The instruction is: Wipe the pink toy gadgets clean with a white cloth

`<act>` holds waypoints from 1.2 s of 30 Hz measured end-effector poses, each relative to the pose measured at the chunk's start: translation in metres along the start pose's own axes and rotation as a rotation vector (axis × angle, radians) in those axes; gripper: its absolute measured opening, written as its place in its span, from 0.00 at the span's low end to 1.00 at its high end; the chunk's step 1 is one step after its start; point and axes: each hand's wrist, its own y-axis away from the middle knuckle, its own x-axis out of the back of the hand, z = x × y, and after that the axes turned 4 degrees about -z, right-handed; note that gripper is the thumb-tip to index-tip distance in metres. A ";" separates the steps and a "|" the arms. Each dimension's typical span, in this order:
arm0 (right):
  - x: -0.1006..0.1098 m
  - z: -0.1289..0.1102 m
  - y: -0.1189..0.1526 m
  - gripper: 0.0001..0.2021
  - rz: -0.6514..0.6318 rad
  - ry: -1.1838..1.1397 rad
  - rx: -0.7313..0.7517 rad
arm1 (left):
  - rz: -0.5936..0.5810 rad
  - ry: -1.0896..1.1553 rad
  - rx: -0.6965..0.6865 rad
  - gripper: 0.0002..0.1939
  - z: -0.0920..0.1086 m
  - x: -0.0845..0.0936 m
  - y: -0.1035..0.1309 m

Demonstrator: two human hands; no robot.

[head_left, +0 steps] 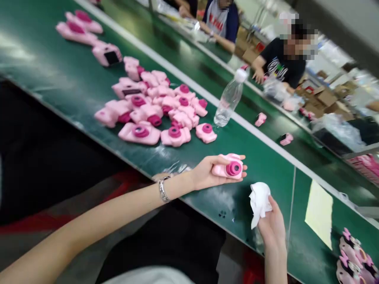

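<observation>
Lying across the palm of my left hand [210,172] is a pink toy camera [220,169], its dark pink lens facing up, with my thumb over it and fingers beneath. My right hand [271,223], to the right and a little nearer, grips a crumpled white cloth or tissue [259,200]. The two hands are apart, over the green table [219,197]. Several more pink toy cameras [140,133] form a pile on the table to the left, some lens up and some showing a dark screen.
A clear bottle [229,98] stands behind the pile. At the right lie a pale yellow sheet [319,215] and pink items with bows [351,256]. Two toy cameras [286,139] sit on the belt beyond the white rail [266,140]. People [281,63] sit across.
</observation>
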 end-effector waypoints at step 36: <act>-0.092 0.068 0.079 0.18 -0.116 0.708 0.778 | 0.369 0.360 -0.085 0.34 -0.053 0.002 0.055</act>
